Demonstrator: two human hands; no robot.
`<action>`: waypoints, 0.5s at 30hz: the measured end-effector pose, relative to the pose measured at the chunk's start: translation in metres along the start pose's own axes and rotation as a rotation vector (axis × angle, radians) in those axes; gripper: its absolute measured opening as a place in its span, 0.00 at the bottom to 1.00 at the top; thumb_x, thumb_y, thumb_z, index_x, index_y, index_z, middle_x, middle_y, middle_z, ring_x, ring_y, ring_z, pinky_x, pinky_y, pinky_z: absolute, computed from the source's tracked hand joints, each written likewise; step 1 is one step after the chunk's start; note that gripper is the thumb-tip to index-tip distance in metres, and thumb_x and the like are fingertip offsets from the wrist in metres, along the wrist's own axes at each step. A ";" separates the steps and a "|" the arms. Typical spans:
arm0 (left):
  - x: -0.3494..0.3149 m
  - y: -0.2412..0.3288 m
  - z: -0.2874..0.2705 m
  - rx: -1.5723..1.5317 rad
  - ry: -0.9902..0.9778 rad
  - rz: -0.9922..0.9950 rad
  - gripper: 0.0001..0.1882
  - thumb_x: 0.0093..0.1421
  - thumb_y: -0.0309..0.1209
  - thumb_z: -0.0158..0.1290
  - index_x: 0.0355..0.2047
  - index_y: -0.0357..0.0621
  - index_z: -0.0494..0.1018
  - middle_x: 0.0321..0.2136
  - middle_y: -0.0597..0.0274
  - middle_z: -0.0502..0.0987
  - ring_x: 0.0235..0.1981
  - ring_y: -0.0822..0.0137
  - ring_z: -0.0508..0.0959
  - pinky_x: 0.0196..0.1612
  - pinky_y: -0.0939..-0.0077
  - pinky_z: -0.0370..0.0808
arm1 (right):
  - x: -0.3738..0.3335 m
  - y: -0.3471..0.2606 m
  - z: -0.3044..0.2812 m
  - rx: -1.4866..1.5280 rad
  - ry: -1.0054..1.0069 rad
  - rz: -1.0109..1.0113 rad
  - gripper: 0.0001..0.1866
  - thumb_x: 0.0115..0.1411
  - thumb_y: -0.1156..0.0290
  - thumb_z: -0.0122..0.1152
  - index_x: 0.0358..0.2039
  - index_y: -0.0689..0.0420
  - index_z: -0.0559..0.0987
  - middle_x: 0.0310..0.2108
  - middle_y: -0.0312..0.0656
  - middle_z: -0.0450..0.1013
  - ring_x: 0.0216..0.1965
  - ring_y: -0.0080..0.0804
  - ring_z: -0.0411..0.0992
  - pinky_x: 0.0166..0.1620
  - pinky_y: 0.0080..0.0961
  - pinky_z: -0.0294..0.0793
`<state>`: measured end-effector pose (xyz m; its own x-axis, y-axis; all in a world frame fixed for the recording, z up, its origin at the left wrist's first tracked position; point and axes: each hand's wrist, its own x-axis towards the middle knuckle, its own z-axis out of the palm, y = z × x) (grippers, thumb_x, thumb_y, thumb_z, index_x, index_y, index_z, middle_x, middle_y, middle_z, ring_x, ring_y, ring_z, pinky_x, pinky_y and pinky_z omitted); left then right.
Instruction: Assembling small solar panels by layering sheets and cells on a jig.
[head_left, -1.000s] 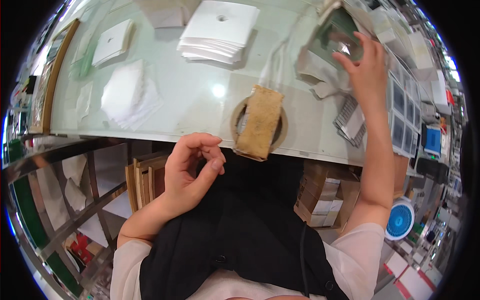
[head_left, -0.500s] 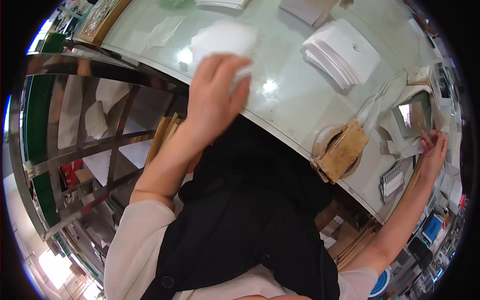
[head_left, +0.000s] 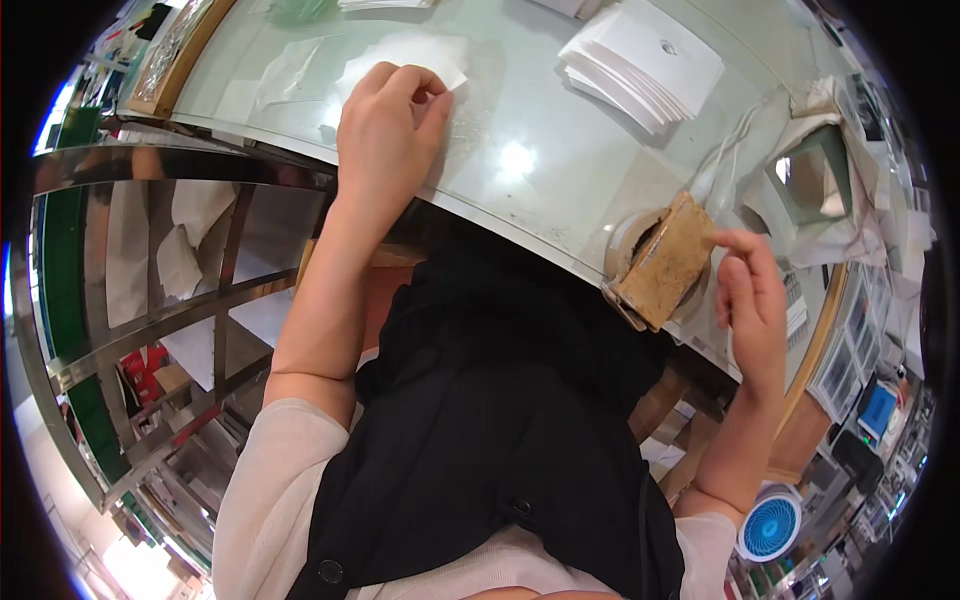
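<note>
Right hand (head_left: 752,300) pulled back from box (head_left: 842,165), beside block (head_left: 668,260) at near bench (head_left: 545,190) edge: grip apart, empty. Sheets (head_left: 415,50), far left, reached by left hand (head_left: 385,135); grip curled, hold untellable. Box freed.

No words, numbers or signs were legible. The uppermost card (head_left: 650,35) of the white stack (head_left: 635,75), set back from the near edge of the tabletop (head_left: 555,205), bore one small dark mark (head_left: 668,47), too small to be made out; whether it was lettering or a drawing could not be told.
</note>
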<state>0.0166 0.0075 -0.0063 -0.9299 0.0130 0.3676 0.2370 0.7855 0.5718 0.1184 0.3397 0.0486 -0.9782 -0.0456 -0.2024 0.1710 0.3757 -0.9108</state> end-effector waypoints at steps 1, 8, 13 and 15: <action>-0.001 -0.001 0.000 0.021 0.027 0.049 0.05 0.49 0.26 0.60 0.27 0.41 0.75 0.30 0.59 0.73 0.34 0.59 0.73 0.41 0.66 0.70 | 0.002 0.004 0.006 -0.101 0.029 -0.039 0.10 0.65 0.68 0.52 0.43 0.58 0.71 0.21 0.28 0.57 0.23 0.16 0.57 0.27 0.13 0.56; -0.018 0.008 -0.015 -0.003 -0.105 0.097 0.06 0.47 0.25 0.61 0.26 0.41 0.75 0.35 0.59 0.72 0.42 0.58 0.71 0.44 0.68 0.69 | 0.010 0.018 0.015 -0.339 0.191 -0.284 0.12 0.57 0.70 0.63 0.37 0.59 0.70 0.31 0.35 0.60 0.28 0.21 0.56 0.33 0.18 0.60; -0.027 0.029 -0.017 -0.260 -0.305 0.037 0.06 0.50 0.25 0.61 0.26 0.41 0.74 0.38 0.65 0.74 0.41 0.68 0.73 0.45 0.72 0.69 | 0.007 0.021 0.017 -0.535 0.361 -0.390 0.14 0.58 0.65 0.62 0.38 0.58 0.70 0.37 0.35 0.63 0.33 0.23 0.59 0.35 0.19 0.60; -0.028 0.030 -0.014 -0.494 -0.382 0.059 0.07 0.54 0.25 0.59 0.30 0.40 0.72 0.36 0.61 0.76 0.39 0.67 0.75 0.42 0.74 0.70 | -0.004 0.012 0.018 -0.602 0.410 -0.438 0.17 0.57 0.62 0.63 0.39 0.58 0.71 0.41 0.37 0.64 0.35 0.25 0.60 0.36 0.20 0.61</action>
<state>0.0541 0.0219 0.0107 -0.9245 0.3398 0.1725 0.3079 0.3994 0.8635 0.1263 0.3278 0.0325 -0.9267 -0.0068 0.3758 -0.2114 0.8361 -0.5062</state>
